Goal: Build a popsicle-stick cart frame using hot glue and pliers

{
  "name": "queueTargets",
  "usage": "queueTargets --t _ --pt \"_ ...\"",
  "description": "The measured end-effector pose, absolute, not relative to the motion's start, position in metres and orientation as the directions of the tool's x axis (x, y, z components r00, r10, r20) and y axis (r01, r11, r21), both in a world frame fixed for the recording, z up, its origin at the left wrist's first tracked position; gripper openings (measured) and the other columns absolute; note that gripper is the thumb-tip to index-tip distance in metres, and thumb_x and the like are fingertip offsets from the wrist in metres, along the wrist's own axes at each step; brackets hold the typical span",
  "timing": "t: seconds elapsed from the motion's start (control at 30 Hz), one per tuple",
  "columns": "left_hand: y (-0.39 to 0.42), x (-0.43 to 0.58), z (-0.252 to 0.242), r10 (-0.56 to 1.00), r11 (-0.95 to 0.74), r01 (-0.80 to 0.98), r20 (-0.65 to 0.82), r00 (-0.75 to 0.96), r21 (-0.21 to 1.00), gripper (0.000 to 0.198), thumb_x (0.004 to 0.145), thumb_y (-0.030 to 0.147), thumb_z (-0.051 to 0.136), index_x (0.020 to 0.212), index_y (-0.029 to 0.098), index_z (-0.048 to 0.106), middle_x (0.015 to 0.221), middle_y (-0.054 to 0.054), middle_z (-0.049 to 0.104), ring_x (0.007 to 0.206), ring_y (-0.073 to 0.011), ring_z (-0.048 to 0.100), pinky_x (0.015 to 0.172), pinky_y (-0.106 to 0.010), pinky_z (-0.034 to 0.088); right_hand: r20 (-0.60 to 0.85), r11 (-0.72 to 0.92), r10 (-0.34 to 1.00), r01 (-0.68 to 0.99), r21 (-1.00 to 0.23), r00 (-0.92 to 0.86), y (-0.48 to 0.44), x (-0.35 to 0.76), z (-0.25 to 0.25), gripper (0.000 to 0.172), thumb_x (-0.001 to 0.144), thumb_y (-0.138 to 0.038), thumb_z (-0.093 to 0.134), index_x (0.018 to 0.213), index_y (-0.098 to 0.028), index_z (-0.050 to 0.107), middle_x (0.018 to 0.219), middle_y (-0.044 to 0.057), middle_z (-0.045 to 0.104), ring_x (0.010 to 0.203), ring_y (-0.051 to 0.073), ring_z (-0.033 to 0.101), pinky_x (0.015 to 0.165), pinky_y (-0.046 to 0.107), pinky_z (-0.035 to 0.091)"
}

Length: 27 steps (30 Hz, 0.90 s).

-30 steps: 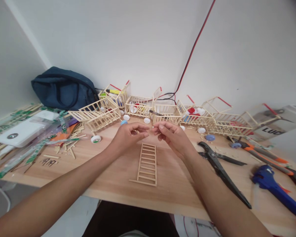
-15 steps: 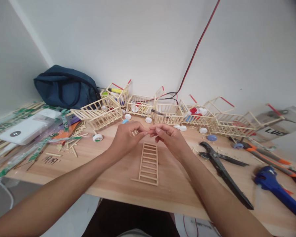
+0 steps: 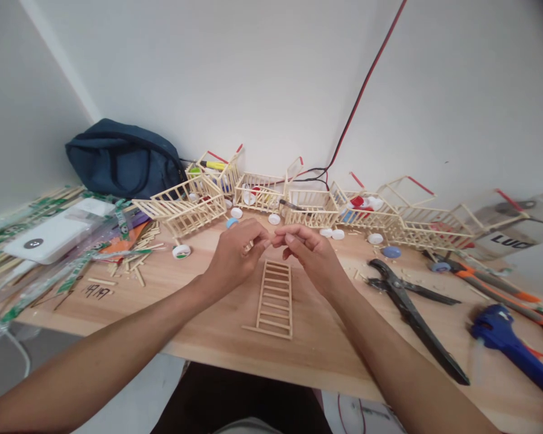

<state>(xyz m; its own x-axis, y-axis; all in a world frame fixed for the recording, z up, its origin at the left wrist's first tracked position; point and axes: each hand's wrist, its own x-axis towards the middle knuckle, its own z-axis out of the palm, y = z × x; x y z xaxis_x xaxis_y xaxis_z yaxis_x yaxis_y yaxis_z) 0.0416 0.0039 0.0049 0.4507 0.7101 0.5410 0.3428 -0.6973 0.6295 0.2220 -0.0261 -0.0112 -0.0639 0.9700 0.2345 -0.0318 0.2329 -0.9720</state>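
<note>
My left hand [image 3: 235,256] and my right hand [image 3: 310,256] meet fingertip to fingertip above the wooden table [image 3: 326,355]. Both are pinched. A short wooden stick [image 3: 250,245] shows between the left fingers. What the right fingers pinch is too small to name. Right below the hands a ladder-shaped frame of thin sticks [image 3: 274,299] lies flat on the table, untouched.
Several stick-built carts [image 3: 308,208] line the wall, with bottle caps [image 3: 181,251] around them. Black cutters [image 3: 407,307], a blue glue gun [image 3: 509,346] and orange-handled pliers [image 3: 484,283] lie at right. A blue bag [image 3: 122,160], loose sticks [image 3: 138,262] and a white device [image 3: 49,235] sit left.
My two hands have drawn together until the fingertips touch, and the left fingers have curled round the short stick. The view has shifted slightly.
</note>
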Motion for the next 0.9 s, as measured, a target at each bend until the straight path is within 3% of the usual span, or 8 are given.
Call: queueTargets --t 0.17,0.3,0.5,0.73,0.9 --pt "0.012 0.041 0.002 0.778 -0.51 0.09 0.415 0.471 0.856 0.017 0.087 0.028 0.055 0.075 0.016 0.056 0.07 0.001 0.054 0.066 -0.0117 0.047 0.065 -0.024 0.035 0.161 0.143 0.983 -0.171 -0.975 -0.091 -0.027 0.221 -0.013 0.021 0.085 -0.039 0.063 0.099 -0.025 0.068 0.096 0.005 0.071 0.091 0.016 0.063 0.072 0.027 0.048" --pt "0.016 0.043 -0.002 0.791 -0.305 -0.1 0.31 0.528 0.947 0.02 0.086 0.033 0.057 0.075 0.016 0.053 0.069 0.002 0.051 0.065 -0.0104 0.047 0.066 -0.024 0.036 0.082 0.036 0.987 -0.312 -0.949 -0.136 -0.026 0.221 -0.014 0.021 0.081 -0.038 0.068 0.096 -0.024 0.068 0.095 0.004 0.071 0.088 0.014 0.063 0.071 0.025 0.047" --pt "0.017 0.045 -0.005 0.739 0.009 -0.252 0.163 0.654 0.968 0.026 0.08 0.036 0.063 0.074 0.016 0.048 0.067 0.003 0.049 0.064 -0.0097 0.047 0.066 -0.025 0.035 0.13 0.085 0.979 -0.259 -0.962 -0.159 -0.025 0.223 -0.015 0.021 0.082 -0.041 0.066 0.096 -0.025 0.068 0.093 0.003 0.069 0.085 0.014 0.062 0.074 0.028 0.046" --pt "0.018 0.047 -0.006 0.75 -0.068 -0.198 0.181 0.636 0.978 0.028 0.081 0.039 0.059 0.072 0.017 0.043 0.063 0.003 0.049 0.062 -0.0105 0.047 0.065 -0.026 0.035 0.191 0.156 0.97 -0.212 -0.965 -0.152 -0.025 0.221 -0.02 0.022 0.084 -0.042 0.064 0.098 -0.026 0.068 0.094 0.003 0.067 0.09 0.016 0.061 0.08 0.03 0.046" --pt "0.016 0.049 -0.005 0.731 0.068 -0.291 0.15 0.666 0.954 0.026 0.081 0.036 0.059 0.073 0.018 0.042 0.064 0.004 0.047 0.061 -0.0099 0.046 0.062 -0.026 0.034 0.235 0.191 0.957 -0.238 -0.952 -0.171 -0.025 0.219 -0.022 0.019 0.085 -0.041 0.063 0.098 -0.027 0.067 0.095 0.003 0.067 0.089 0.015 0.06 0.08 0.03 0.045"
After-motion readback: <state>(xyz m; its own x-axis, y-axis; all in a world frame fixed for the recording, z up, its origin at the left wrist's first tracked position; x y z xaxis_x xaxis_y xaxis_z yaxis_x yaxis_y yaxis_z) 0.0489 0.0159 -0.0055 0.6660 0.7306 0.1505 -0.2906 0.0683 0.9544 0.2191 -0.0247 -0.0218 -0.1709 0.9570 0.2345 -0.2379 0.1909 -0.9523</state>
